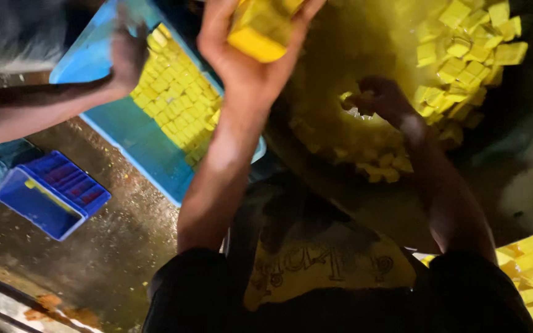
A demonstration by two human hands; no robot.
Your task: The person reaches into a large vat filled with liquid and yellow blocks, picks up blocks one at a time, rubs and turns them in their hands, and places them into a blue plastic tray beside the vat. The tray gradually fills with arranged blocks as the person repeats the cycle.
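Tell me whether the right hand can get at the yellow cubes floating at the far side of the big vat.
Probably yes. The right hand is already down in the vat, and nothing lies between it and the yellow cubes just beyond. The left hand, holding a yellow block, is off to the side.

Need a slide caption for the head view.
Left hand lifts yellow blocks; right hand reaches into a basin of more; another person's hand at blue tray.

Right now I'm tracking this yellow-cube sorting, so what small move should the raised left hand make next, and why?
Probably carry the left hand leftward and set its yellow cubes down on the blue tray. It grips a stack held up above the pan, while the tray already holds neat rows with bare blue beside them. The right hand is down among the pan's cubes.
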